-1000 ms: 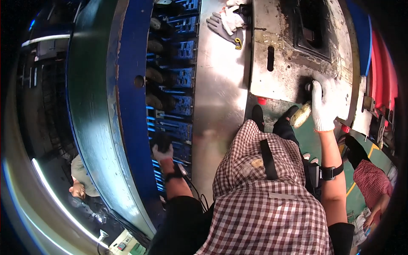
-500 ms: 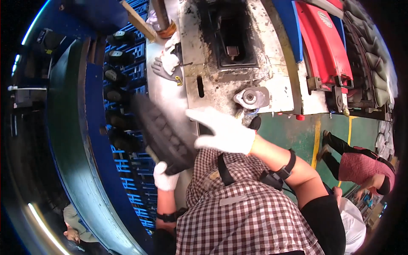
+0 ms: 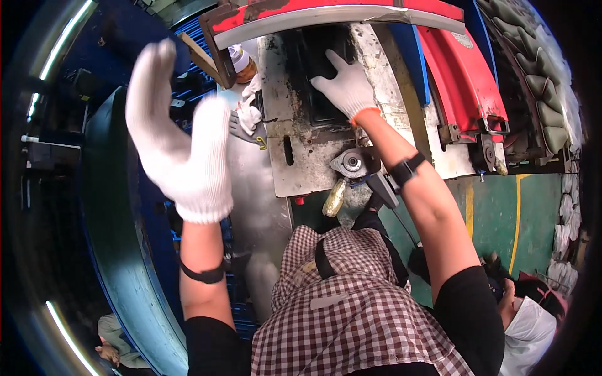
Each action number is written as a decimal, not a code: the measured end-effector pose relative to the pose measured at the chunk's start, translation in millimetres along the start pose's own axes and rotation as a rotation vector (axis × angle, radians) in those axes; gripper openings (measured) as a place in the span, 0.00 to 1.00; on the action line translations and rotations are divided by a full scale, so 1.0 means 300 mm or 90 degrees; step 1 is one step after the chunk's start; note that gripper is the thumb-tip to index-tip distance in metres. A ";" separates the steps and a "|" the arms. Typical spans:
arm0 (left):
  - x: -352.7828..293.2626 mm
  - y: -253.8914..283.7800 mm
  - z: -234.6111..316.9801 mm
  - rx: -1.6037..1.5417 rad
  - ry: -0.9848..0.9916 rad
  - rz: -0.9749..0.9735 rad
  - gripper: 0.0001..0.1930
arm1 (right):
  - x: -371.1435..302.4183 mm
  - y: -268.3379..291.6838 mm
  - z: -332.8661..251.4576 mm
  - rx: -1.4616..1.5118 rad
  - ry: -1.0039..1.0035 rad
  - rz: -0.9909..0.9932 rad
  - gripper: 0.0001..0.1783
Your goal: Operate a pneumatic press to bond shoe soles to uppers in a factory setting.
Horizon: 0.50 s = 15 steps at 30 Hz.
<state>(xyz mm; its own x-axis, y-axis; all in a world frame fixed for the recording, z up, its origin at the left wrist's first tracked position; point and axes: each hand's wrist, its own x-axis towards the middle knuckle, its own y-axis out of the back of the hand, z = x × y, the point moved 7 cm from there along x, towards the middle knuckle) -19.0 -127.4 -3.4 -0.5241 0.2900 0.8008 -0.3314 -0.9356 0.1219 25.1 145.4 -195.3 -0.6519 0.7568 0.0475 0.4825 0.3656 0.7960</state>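
Observation:
My left hand [image 3: 179, 141], in a white knit glove, is raised at the left with fingers and thumb apart, holding nothing. It is nearest to the blue rack and the metal side ledge [image 3: 251, 210]. My right hand [image 3: 346, 88], gloved the same way, reaches forward with its thumb and a finger spread. It is over the dark recess [image 3: 320, 109] in the stained metal bench plate [image 3: 301, 169]; I cannot tell whether it touches it. Beyond it a red bar with a grey edge [image 3: 338, 17] spans the plate.
A grey glove with white cloth [image 3: 244, 122] and a bottle [image 3: 239, 61] are left of the plate. A bearing housing [image 3: 352, 163] and a yellowish wrapped handle [image 3: 335, 197] are at its front. Right stands another red press arm [image 3: 461, 81]. Co-workers [image 3: 530, 332] are lower right and lower left.
The dark ridged piece has left my left hand, which has risen and come forward. My right hand has moved forward over the recess. The red bar now crosses the top of the view.

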 end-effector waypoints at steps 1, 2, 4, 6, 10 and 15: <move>0.058 -0.029 0.003 0.020 -0.027 -0.024 0.34 | 0.025 -0.032 0.010 0.002 0.004 0.000 0.46; 0.121 -0.045 0.019 0.056 -0.080 -0.058 0.33 | 0.039 -0.072 0.001 -0.066 0.025 -0.004 0.45; 0.232 -0.107 0.033 0.231 -0.159 -0.083 0.27 | 0.024 -0.139 -0.012 -0.185 0.060 -0.023 0.45; 0.319 -0.198 0.015 0.262 -0.245 -0.151 0.29 | 0.030 -0.159 0.010 -0.207 0.031 -0.013 0.46; 0.417 -0.386 -0.004 0.377 -0.344 -0.287 0.26 | 0.021 -0.165 -0.001 -0.212 0.060 0.006 0.46; 0.497 -0.547 0.037 0.347 -0.166 -0.500 0.21 | 0.076 -0.127 0.147 -0.064 0.074 -0.033 0.50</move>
<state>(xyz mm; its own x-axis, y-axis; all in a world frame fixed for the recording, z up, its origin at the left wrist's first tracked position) -34.0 67.0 102.7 -0.0996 0.8754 0.4730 -0.0708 -0.4804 0.8742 17.6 172.8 -251.2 -0.7408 0.6681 0.0698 0.3890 0.3420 0.8554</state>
